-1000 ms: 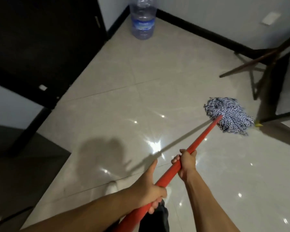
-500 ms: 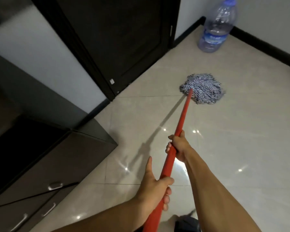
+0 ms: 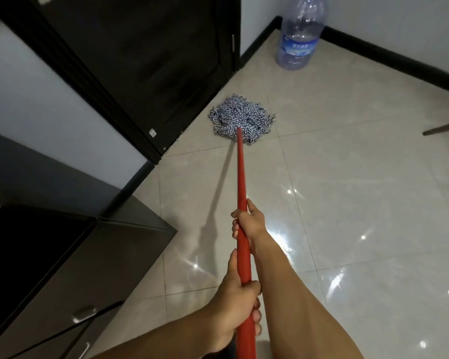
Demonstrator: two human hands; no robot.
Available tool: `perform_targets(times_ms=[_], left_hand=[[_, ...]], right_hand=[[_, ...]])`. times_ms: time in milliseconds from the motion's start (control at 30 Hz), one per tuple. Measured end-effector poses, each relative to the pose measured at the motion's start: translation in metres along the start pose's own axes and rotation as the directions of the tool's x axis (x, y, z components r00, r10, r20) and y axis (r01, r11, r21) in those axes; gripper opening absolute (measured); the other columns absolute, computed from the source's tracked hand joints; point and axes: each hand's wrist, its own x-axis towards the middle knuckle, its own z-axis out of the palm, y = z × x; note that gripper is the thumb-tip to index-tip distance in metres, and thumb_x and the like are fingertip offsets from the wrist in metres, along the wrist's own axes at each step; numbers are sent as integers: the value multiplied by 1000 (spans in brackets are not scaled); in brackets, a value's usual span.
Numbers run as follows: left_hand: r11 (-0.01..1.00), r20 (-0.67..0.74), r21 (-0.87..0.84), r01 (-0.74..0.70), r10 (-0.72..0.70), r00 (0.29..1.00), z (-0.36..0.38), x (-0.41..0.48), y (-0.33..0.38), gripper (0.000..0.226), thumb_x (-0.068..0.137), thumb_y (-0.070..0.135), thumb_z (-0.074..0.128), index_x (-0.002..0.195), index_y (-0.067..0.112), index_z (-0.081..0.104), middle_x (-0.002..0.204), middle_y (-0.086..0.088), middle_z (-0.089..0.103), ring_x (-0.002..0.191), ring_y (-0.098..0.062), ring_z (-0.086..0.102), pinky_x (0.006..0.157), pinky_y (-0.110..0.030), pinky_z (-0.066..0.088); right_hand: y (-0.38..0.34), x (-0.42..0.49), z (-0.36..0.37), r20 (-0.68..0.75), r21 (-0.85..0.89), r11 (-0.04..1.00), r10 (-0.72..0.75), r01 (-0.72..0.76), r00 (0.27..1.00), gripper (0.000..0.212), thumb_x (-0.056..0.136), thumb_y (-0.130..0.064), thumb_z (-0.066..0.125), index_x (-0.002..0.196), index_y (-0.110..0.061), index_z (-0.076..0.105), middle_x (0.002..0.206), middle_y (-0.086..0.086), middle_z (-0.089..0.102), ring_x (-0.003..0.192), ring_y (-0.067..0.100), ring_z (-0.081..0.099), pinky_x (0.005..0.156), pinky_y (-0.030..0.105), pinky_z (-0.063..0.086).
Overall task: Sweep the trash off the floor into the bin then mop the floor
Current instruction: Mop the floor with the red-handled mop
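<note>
Firmly, left hand (image 3: 237,304), right hand (image 3: 249,221) gripping mop handle (image 3: 241,172), mop head (image 3: 240,116) on floor (image 3: 360,190), bottle (image 3: 300,35), contents unclear.

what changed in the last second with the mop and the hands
The mop head swept left across the floor, from beside the chair legs to just in front of the dark door. Nothing was let go: the right hand still grips the red handle ahead, the left hand nearer the body. The water bottle stayed in its corner.

bottle label (image 3: 298,49): blurred, unreadable; door sticker (image 3: 153,132): too small
</note>
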Motion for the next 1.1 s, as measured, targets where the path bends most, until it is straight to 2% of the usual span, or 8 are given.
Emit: perform_targets(times_ms=[233,367,433,567,733,833,933,1100], left_hand=[[984,237,132,117,-146,961,34,9,-1,87,96,5,52,139,72,15,73,-10,49,53,-17,50,54,-35,51],[957,344,281,74,-173,923,83,19,7,86,97,4,51,140,68,14,67,-8,49,53,-18,50,56,-36,52],[923,372,380,67,-218,902,113,24,3,88,95,4,52,142,68,14,67,-8,51,53,-18,51,56,-36,53],[835,420,547,55,-331,845,168,32,-9,88,94,4,52,145,65,14,67,-6,51,53,-15,52,55,-34,54],[699,423,713,53,-489,763,230,53,-34,85,88,1,52,142,62,27,67,-4,51,53,-11,48,53,-30,51],[598,389,801,38,-568,726,260,59,-47,74,89,2,52,141,52,34,64,-1,49,50,-8,44,50,-25,46],[496,358,868,11,-642,678,283,57,-62,76,91,5,52,143,57,30,63,0,45,49,-7,42,48,-22,44],[440,357,896,-57,-640,681,296,49,-92,83,93,8,56,150,60,26,59,2,52,48,-7,45,47,-21,43]], right_hand=[[1,-18,-77,-167,53,995,-73,83,983,76,94,1,49,158,-33,29,59,6,49,43,17,45,46,30,46],[-4,-32,-151,-286,148,982,-70,117,956,67,94,0,47,153,-32,39,59,5,47,45,17,45,46,29,45],[3,-42,-192,-348,195,971,-62,137,935,54,94,0,45,141,-26,50,58,4,44,44,17,43,43,27,43],[27,-64,-270,-452,321,933,1,162,892,41,95,0,42,131,-18,51,53,2,40,40,16,39,40,25,40],[69,-93,-355,-552,476,853,102,212,827,29,97,-2,39,119,-19,46,61,6,37,43,17,38,41,24,40],[102,-108,-392,-583,565,792,183,233,792,32,97,-2,37,125,-17,41,62,7,39,45,18,39,42,25,40],[138,-127,-416,-580,649,719,260,246,772,47,98,-3,36,137,-28,36,61,6,39,48,18,40,45,27,43],[186,-150,-438,-537,736,638,347,226,769,52,104,-11,37,144,-40,23,52,5,41,41,18,42,46,31,45]])
